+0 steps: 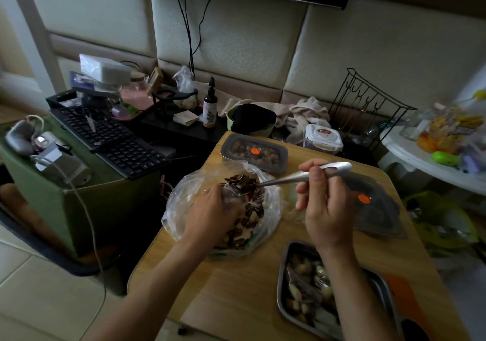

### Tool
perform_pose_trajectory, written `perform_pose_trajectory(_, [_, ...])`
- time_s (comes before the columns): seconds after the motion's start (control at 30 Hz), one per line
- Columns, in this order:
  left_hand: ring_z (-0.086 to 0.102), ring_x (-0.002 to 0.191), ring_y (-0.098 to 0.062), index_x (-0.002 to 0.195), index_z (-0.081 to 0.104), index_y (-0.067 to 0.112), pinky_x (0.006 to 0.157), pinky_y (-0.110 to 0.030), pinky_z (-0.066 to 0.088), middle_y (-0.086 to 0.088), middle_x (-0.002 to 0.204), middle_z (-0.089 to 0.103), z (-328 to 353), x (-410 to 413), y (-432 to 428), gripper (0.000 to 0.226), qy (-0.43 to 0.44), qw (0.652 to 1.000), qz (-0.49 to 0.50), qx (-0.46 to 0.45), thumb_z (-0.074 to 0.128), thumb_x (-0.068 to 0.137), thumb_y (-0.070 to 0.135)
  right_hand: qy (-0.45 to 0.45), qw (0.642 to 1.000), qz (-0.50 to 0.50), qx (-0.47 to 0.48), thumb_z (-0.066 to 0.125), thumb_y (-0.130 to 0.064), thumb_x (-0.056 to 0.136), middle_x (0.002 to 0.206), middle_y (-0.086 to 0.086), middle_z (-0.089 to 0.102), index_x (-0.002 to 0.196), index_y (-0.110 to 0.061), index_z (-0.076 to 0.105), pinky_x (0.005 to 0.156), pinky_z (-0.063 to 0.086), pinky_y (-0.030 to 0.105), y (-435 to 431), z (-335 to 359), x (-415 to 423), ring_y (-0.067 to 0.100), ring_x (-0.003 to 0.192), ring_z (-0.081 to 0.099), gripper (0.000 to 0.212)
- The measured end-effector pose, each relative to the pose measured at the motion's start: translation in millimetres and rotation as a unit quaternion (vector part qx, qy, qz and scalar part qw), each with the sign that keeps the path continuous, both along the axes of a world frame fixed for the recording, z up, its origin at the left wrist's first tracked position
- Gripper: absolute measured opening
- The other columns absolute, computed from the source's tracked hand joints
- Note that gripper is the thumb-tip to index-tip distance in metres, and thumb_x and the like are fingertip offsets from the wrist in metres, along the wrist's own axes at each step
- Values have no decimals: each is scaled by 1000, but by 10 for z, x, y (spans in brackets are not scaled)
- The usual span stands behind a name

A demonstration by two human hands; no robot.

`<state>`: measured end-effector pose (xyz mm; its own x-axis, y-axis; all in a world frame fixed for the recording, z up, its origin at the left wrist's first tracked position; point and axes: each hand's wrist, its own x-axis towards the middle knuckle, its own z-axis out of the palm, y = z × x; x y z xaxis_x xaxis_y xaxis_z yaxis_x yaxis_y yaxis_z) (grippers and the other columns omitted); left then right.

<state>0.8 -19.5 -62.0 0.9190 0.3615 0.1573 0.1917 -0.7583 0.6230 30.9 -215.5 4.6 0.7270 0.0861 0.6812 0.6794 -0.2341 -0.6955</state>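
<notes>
Nearest the camera, an open metal tray (282, 288) is seen at the near right of the desk (236, 288), part filled with nuts. Beyond it, at the middle of the desk, a clear plastic bag (181, 204) is set with its mouth spread wide, and a heap of dark striped seeds (242, 183) is exposed inside.

The bag's film is gathered under the left hand (210, 214), whose grip is curled on the near side of the mouth, just beside the seeds. A metal spoon (289, 179) is held by the right hand (326, 209). The grip is pinched round the far end of the handle, and the bowl is dipped into the top of the heap.

The bag is judged to be thin, soft and slippery, with no shape of its own, so it is best taken by the bunched film at the mouth and held down against the desk. The seeds are light and loose and are likely to slide off a tilted spoon. The spoon is stiff, and a hold nearer the middle of the handle would probably give steadier control.

A lidded box (253, 152) of brown nuts is placed just behind the bag, and a dark lid (373, 209) with an orange spot lies to the right.
</notes>
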Motion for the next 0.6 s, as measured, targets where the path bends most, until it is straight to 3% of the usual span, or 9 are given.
perform_pose_trajectory(0.13, [48,74,-1,98,53,24,57,-15,28,14,84,54,-5,30,-23,37,-23,998,14,-60,71,88,55,-45,999,9,-23,41,-25,109,71,0,61,108,-12,63,48,49,25,41,-6,-38,14,53,61,25])
perform_pose_trajectory(0.23, [56,82,-5,109,60,21,59,-15,35,8,96,64,-17,65,-21,41,-18,994,20,-109,78,84,47,-48,998,18,-27,42,-25,109,74,1,61,109,-12,63,51,47,17,60,9,-52,13,54,62,24])
perform_pose_trajectory(0.43, [58,88,-10,119,57,20,60,-14,36,6,103,63,-1,78,-53,50,-13,987,32,-155,83,81,40,-66,997,24,-33,42,-23,108,76,-2,62,110,-11,64,54,49,18,69,34,-45,12,57,63,25])
perform_pose_trajectory(0.6, [60,80,-12,108,59,19,61,-23,45,3,93,65,-6,74,-51,41,-34,984,43,-172,84,81,38,-89,996,22,-22,42,-21,108,75,-3,62,110,-15,63,56,50,22,91,57,-60,12,58,63,22])
